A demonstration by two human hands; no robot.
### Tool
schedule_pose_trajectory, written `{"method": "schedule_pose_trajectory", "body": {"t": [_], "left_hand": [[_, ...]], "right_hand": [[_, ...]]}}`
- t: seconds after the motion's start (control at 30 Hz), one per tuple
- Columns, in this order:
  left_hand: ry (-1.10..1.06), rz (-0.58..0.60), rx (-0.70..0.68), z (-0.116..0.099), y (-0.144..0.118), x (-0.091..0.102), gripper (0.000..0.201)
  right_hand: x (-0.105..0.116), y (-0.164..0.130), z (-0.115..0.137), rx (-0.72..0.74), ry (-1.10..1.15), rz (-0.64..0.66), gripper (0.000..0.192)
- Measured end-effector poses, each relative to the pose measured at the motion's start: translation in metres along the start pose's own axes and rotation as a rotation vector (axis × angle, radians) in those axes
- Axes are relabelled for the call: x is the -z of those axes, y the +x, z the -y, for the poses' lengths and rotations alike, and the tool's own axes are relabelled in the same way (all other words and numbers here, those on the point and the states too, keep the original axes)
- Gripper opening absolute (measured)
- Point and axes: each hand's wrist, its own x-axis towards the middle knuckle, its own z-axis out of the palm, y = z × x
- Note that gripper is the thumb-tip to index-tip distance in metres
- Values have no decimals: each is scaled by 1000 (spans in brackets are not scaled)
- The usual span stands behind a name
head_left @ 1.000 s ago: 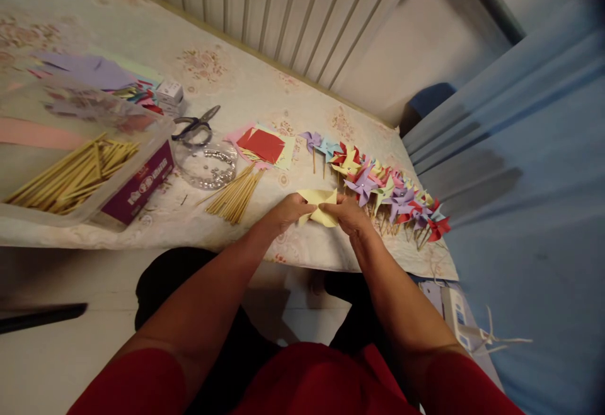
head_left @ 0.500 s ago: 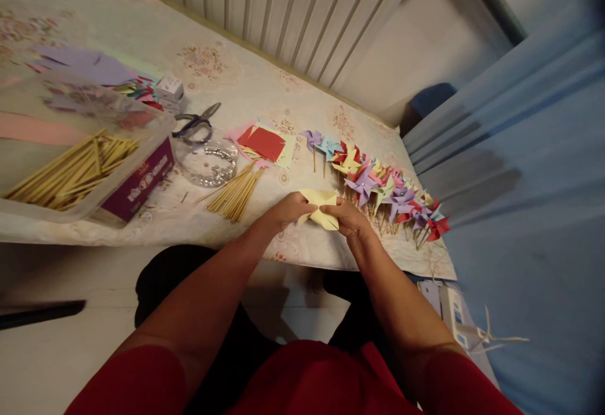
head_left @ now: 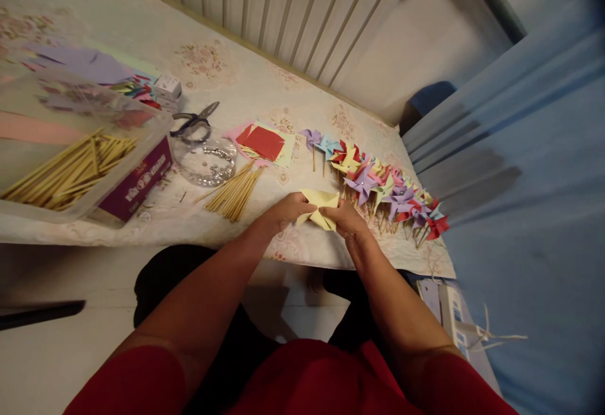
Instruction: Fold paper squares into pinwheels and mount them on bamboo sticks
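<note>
A pale yellow paper pinwheel (head_left: 326,199), partly folded, is held above the front of the table between both hands. My left hand (head_left: 289,208) grips its left side, with the thumb pressed toward the middle. On the other side my right hand (head_left: 347,216) pinches the paper, its thumb also near the centre. The fingers beneath the paper are hidden. Right of my hands lie several finished pinwheels (head_left: 363,182) in many colours on sticks. A fan of thin wooden sticks (head_left: 235,196) rests left of my left hand.
Beyond the sticks lies a stack of square papers, red on top (head_left: 262,143). A clear round dish (head_left: 205,162) holds small shiny pieces, with scissors (head_left: 196,122) behind it. At left, a clear plastic box (head_left: 158,128) contains more sticks. A blue curtain (head_left: 529,182) hangs at right.
My right thumb has shifted slightly inward on the yellow paper, and its folds sit a little differently. Both hands stay in nearly the same place.
</note>
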Motion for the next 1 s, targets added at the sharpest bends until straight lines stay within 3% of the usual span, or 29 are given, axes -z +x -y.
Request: {"method": "schedule_pose_trajectory", "body": {"t": [0.23,0.37,0.6,0.8,1.0], "left_hand": [[-284,-104,26,-6,-5,-2,47],[-338,-113,-24,1,-5,-11,47],[-293,-234,-176,11,-2,-17,34],[-268,-360,-193,15,6,-14,22],[-269,-412,-187,14,7,-14,15]], "right_hand": [[-5,12,2,206,245,-197,41],[-13,21,-1,308,365,-305,43],[-45,23,-16,310,436,-365,38],[-62,21,-27,295,419,-371,33],[-69,19,-26,291,369,-352,32]]}}
